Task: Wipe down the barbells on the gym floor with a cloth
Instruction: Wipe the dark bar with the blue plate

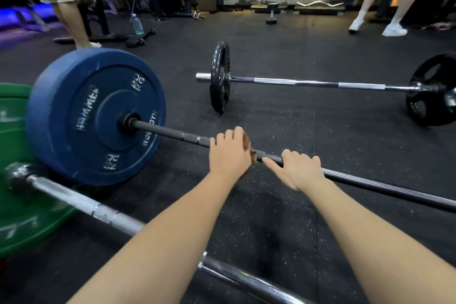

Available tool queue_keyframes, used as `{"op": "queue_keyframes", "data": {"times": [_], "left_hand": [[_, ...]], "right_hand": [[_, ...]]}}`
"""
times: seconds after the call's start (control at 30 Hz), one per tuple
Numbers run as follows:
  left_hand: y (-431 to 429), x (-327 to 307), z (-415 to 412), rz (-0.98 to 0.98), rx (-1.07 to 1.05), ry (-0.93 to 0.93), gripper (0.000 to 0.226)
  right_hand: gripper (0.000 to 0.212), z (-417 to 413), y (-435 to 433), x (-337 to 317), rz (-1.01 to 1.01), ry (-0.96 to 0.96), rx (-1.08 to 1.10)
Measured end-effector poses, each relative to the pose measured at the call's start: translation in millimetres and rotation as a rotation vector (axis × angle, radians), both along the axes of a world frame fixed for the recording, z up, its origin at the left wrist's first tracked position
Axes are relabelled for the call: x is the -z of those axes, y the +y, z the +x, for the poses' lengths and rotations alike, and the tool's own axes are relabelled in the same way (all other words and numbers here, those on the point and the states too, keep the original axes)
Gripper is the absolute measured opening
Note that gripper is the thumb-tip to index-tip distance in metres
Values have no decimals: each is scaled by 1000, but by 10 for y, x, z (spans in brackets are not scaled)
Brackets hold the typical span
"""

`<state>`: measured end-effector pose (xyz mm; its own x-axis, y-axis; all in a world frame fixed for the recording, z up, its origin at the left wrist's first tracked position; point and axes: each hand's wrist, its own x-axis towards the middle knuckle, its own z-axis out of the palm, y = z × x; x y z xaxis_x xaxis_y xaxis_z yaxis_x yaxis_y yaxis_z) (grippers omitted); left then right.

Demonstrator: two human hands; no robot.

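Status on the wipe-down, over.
Left hand grips cloth round dark bar. Right hand holds same bar beside it. Blue plate ahead at bar's left end.

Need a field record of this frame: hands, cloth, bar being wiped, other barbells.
left hand: holds brown cloth wrapped on the dark bar
right hand: grips the same bar beside the left hand, index finger extended
bar load: blue plate marked 20 KG, on the floor
other barbells: chrome barbell with black plates, farther off; silver bar with green plate, nearer
wiping status: only the dark bar is touched
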<state>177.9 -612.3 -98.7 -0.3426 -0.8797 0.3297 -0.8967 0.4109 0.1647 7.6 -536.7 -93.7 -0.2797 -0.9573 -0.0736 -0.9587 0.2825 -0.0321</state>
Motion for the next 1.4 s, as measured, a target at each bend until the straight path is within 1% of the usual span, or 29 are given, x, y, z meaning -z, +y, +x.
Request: {"op": "queue_keyframes", "data": {"times": [0.07, 0.1, 0.13, 0.2, 0.27, 0.4, 0.5, 0.6, 0.73, 0.9, 1.03, 1.07, 1.17, 1.23, 1.4], "left_hand": [[100, 63, -30, -21, 67, 77, 37], [92, 76, -13, -21, 73, 88, 39], [58, 71, 15, -14, 76, 65, 39], [-72, 36, 85, -8, 76, -39, 37], [-251, -11, 185, 13, 41, -79, 35], [-570, -50, 381, 126, -128, 10, 33], [-563, 0, 360, 44, -135, 7, 33], [-401, 20, 335, -7, -68, 91, 28], [-246, 28, 256, 10, 31, 127, 31], [-49, 59, 87, 3, 184, 115, 44], [-196, 4, 311, -31, 271, 52, 35], [-254, -7, 388, -35, 262, 56, 33], [-403, -24, 597, -15, 174, 183, 26], [-487, 7, 707, -26, 119, 223, 24], [-480, 93, 624, -9, -30, 356, 22]], "right_hand": [[78, -12, -7, 6, -3, 13, -6], [75, -19, -9, 12, -4, 19, -10], [73, -27, -9, 19, -4, 24, -14], [69, -35, -12, 28, -2, 24, -19], [68, -39, -9, 31, -3, 29, -23], [68, -40, -12, 53, -12, 42, -30], [65, -38, -18, 68, -11, 57, -33], [61, -19, -9, 75, -39, 92, -40], [64, -19, -6, 70, -30, 91, -29], [67, -14, 5, 68, -48, 83, -19], [66, -28, -2, 86, -52, 78, -17], [65, -30, -2, 89, -54, 77, -18], [60, -24, 8, 103, -71, 88, -32], [56, -23, 16, 115, -91, 95, -38], [55, -15, 30, 169, -137, 103, -40]]}}
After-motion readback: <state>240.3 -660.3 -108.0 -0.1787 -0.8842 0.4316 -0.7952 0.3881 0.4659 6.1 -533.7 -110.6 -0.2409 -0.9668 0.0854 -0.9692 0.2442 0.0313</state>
